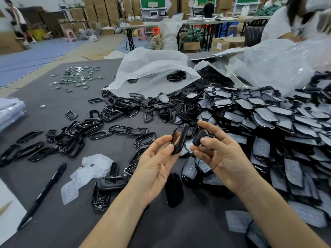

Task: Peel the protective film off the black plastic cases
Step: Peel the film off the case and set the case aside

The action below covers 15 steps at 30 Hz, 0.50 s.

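Hands were held palm up over the table, close to each other but not touching. The left hand (pixel 157 163) pinched a glossy black frame (pixel 180 138) between thumb and curled fingertips; the frame was an oval ring with an open middle, standing almost upright. The right hand (pixel 220 154) held a small black piece (pixel 198 137) in the same way, thumb pressing it against the bent fingers. This piece looked matte and solid, but I could not tell its exact shape.

Under the hands a smooth dark case (pixel 173 190) lay flat on the grey table (pixel 53 108), whose surface looked soft like felt. Just left of it a few peeled films (pixel 86 172) lay together, thin, cloudy white, with rounded corners and small pressed bumps. A black pen (pixel 43 194) lay slanted near them.

On the right rose a big heap of black cases (pixel 268 122), most of them covered by dull grey-white film and overlapping like scales. To the left, many loose shiny frames (pixel 75 133) were scattered, all hollow and rounded. Behind them a crumpled white plastic bag (pixel 152 68) stood open with some black parts inside. Farther back on the left lay small green boards (pixel 78 76) with shiny metal discs. A person in white (pixel 279 22) sat at the far right corner.
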Tool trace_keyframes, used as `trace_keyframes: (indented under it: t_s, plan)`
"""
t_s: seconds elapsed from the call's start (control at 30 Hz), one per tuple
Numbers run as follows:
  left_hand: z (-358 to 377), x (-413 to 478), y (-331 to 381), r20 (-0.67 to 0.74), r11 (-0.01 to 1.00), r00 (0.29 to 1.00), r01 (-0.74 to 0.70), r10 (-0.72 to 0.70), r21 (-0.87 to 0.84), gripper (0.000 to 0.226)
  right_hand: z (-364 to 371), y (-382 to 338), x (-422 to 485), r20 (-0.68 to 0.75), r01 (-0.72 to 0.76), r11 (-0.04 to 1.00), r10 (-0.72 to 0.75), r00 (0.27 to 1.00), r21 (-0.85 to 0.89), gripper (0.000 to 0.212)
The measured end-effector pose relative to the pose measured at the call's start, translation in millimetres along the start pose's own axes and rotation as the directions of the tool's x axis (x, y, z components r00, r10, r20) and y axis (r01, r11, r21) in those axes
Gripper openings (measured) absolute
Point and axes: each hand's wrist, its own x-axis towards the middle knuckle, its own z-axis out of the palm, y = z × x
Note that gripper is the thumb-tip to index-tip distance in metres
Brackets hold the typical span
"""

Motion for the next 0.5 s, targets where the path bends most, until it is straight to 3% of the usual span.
trace_keyframes:
  t_s: [0.17, 0.5]
  plan:
    - [-0.6, 0.3, -0.3, 0.005, 1.000, 1.000, -0.002, 0.002, 0.007, 0.020, -1.2, 1.7, 0.5, -0.013, -0.012, 1.000, 0.011, 1.000, -0.020, 0.021]
    - [-0.7, 0.6, -0.6, 0.029, 1.000, 1.000, -0.005, 0.005, 0.000, 0.021, -2.3, 5.2, 2.8, -0.076, -0.078, 0.988, 0.089, 0.993, 0.131, 0.018]
